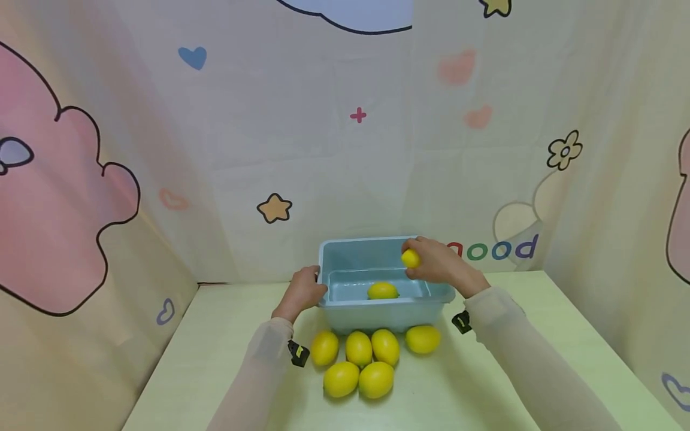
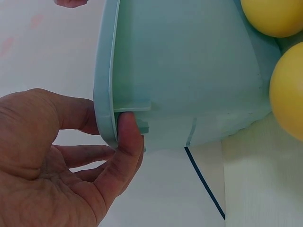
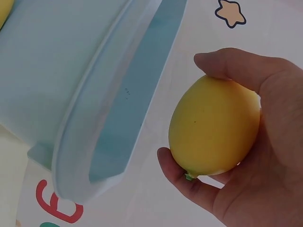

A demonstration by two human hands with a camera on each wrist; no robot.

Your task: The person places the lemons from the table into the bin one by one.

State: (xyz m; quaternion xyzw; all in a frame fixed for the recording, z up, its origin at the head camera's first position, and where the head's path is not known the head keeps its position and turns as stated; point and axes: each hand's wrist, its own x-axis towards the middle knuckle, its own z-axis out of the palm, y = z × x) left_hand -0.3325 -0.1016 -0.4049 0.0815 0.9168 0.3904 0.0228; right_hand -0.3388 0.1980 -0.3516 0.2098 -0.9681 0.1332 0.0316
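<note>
A light blue plastic bin (image 1: 385, 316) stands near the back of the table, with one lemon (image 1: 383, 291) lying on its floor. At the bin's left end, my left hand (image 1: 303, 291) grips the rim; the left wrist view shows the fingers (image 2: 129, 142) curled around the edge (image 2: 105, 71). Over the bin's right part, my right hand (image 1: 435, 261) holds another lemon (image 3: 215, 125) between thumb and fingers, above the rim. In front of the bin, several lemons (image 1: 358, 349) lie on the table, two of them nearer the front.
The pale table (image 1: 226, 347) ends at a printed cloth backdrop (image 1: 366, 179) right behind the bin. Cloth also hangs at the left and right sides. A lone lemon (image 1: 423, 340) lies close to the bin's front right corner.
</note>
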